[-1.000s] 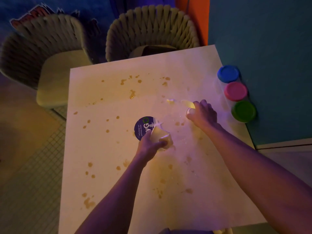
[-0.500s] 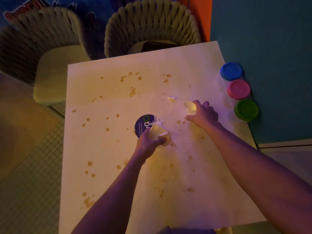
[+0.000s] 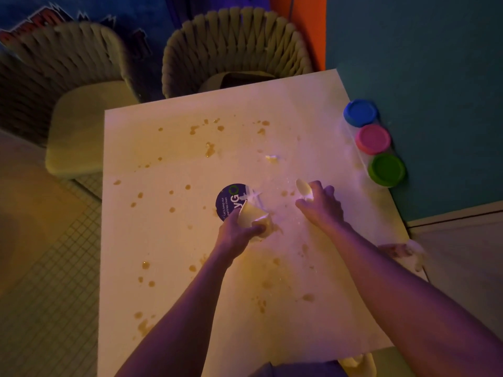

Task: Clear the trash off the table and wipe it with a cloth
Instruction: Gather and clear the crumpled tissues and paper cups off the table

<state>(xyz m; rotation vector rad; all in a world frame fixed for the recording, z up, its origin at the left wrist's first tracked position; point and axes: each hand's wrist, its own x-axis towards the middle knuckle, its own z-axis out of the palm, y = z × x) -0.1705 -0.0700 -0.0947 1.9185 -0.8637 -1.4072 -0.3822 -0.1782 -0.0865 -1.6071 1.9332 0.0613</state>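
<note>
A square pale table [image 3: 168, 240] is spattered with brown stains. Near its middle my left hand [image 3: 236, 232] grips a crumpled pale wrapper [image 3: 251, 213], which partly covers a round dark sticker [image 3: 227, 200] stuck on the tabletop. To the right, my right hand [image 3: 322, 206] pinches a small pale scrap [image 3: 303, 187] between thumb and fingers. Another small pale scrap [image 3: 272, 158] lies on the table behind the hands.
Three tubs with blue [image 3: 359, 112], pink [image 3: 373, 139] and green [image 3: 386, 170] lids stand in a row at the table's right edge by the teal wall. Two woven chairs [image 3: 234, 47] stand behind the table. A crumpled object [image 3: 402, 250] lies at the right edge.
My right hand has drawn slightly toward me with the scrap in it. The left hand keeps hold of the wrapper by the sticker.
</note>
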